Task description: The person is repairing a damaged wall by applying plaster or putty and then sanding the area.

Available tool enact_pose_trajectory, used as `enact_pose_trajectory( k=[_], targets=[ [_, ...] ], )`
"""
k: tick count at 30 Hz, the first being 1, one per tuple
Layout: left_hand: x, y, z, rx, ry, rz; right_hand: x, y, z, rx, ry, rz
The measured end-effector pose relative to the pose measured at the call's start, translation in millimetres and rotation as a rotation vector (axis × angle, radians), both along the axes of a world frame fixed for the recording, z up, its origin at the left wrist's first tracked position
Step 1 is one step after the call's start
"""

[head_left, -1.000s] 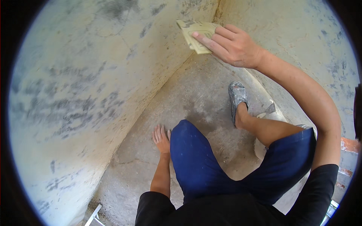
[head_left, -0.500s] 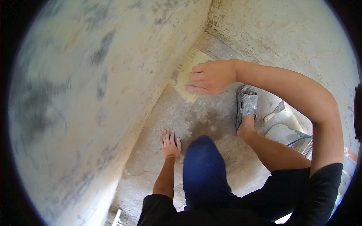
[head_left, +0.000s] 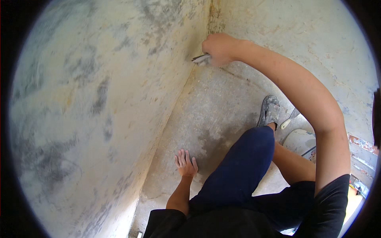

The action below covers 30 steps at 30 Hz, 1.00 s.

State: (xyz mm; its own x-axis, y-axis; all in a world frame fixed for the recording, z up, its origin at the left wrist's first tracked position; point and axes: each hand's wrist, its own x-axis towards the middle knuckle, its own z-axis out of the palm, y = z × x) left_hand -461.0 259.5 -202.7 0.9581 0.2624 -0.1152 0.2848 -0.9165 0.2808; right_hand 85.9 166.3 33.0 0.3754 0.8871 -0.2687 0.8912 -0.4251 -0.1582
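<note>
Out at the far corner, my right hand (head_left: 221,48) is closed on a flat grey blade (head_left: 202,58) with a dark edge. The blade shows nearly edge-on beside the foot of the left wall (head_left: 119,79); its handle, if any, is hidden by my fingers. I cannot tell whether the edge touches the wall. My left hand (head_left: 185,162) rests palm down on the concrete floor (head_left: 214,99), fingers spread, with nothing in it. Grey smudges and yellowish stains mark the left wall.
A putty knife (head_left: 289,119) with a pale handle lies right of my dusty sandal (head_left: 270,111). Behind my right leg stands a pale bucket (head_left: 301,142). The second wall (head_left: 301,35) rises at the far right and meets the left one in the corner.
My right hand has moved away toward the corner, and the blade has turned from broad face to edge-on. My bent knee has swung right; the left hand still presses the floor.
</note>
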Motion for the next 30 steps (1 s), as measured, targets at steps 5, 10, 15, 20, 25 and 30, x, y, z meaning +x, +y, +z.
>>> enact_pose_trajectory(
  k=[5,10,15,20,25,30],
  targets=[
    [-14,10,-28,0.218,-0.091,-0.067,0,18,0,-0.103,0.272,-0.134],
    [-13,14,-26,0.199,-0.083,-0.075,20,4,-24,-0.208,0.365,-0.279],
    [-14,14,-9,0.089,-0.047,-0.003,41,-14,-64,-0.215,0.268,-0.291],
    [-34,17,3,0.017,-0.011,0.118,31,-6,-37,-0.255,0.305,-0.33],
    [-42,19,-9,-0.043,-0.023,0.206,22,-4,-6,-0.285,0.535,-0.496],
    [-25,30,-26,-0.114,-0.079,0.213,2,-23,7,-0.153,0.528,-0.514]
  ],
)
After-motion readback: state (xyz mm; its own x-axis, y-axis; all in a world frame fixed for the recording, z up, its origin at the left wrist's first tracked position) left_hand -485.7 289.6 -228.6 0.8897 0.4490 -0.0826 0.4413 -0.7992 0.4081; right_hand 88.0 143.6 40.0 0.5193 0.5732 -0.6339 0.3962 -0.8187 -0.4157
